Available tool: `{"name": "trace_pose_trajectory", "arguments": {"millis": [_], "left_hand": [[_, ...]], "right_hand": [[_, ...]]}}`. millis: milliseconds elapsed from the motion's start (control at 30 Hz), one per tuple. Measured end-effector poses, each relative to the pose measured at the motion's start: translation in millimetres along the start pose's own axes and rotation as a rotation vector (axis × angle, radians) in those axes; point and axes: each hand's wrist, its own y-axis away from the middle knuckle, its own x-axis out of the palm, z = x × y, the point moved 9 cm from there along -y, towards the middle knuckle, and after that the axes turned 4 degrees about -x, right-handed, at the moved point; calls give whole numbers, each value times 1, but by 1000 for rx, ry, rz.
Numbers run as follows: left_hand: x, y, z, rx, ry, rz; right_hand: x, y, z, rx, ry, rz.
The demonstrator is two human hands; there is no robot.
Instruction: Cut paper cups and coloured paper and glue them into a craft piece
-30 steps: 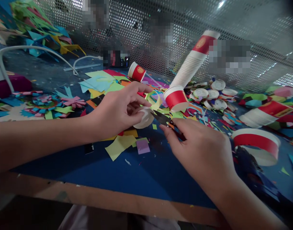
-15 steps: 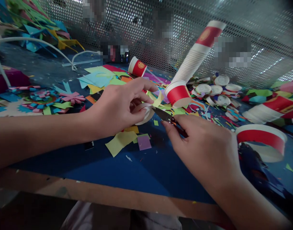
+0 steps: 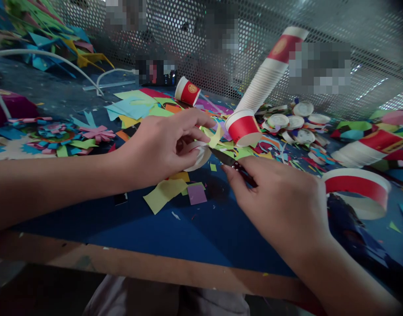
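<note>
Over the blue counter (image 3: 175, 232) — two hands meet at a white paper round (image 3: 199, 158).
At the left, the left hand (image 3: 155, 149) has its fingers (image 3: 196, 134) pinched tight on the white paper round, held just above the counter. It looks like a cut-off cup bottom, thin and curled at the rim. Just to its right lie the black scissors (image 3: 226, 159) — their long way points up and left, and the tip touches the round's edge. The right hand (image 3: 280, 202) has its fingers closed around the handles, so it is the hand nearer the scissors. Behind them a red cup (image 3: 243, 128) lies on its side among bright paper scraps (image 3: 165, 195).
</note>
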Motion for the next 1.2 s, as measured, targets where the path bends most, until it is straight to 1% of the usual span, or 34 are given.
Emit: {"name": "trace_pose_trajectory", "arguments": {"millis": [67, 167, 267, 333, 433, 500, 567, 633, 733, 767, 900, 967, 1133, 1200], "left_hand": [[0, -1, 2, 0, 48, -6], [-2, -4, 9, -35, 134, -22], [-6, -8, 17, -75, 173, -54], [-7, -10, 19, -79, 180, -70], [-7, -9, 17, -70, 199, -59], [-5, -8, 14, -75, 191, -40], [-4, -6, 10, -92, 169, -29], [-3, -4, 7, -117, 175, -21], [-2, -3, 2, -137, 231, -19], [-2, -3, 0, -136, 248, -22], [4, -2, 0, -161, 355, 5], [6, -2, 3, -190, 434, 8], [12, 0, 17, -378, 640, -20], [16, 1, 21, -441, 714, -12]], "right_hand": [[1, 0, -1, 3, -4, -5], [-1, -1, -6, 37, -20, -51], [-5, -3, -18, 106, -120, -99], [-3, -4, -31, 191, -298, -99], [16, -2, -48, 358, -762, -36], [30, 0, -52, 450, -1050, -19], [38, 0, -52, 497, -1207, -40], [44, -2, -46, 495, -1281, -20], [53, -6, -33, 465, -1404, 70], [54, -7, -31, 462, -1438, 80], [52, -9, -31, 458, -1513, 26], [52, -9, -30, 466, -1543, 31], [59, -7, -23, 460, -1639, 100], [60, -6, -24, 469, -1634, 80]]}}
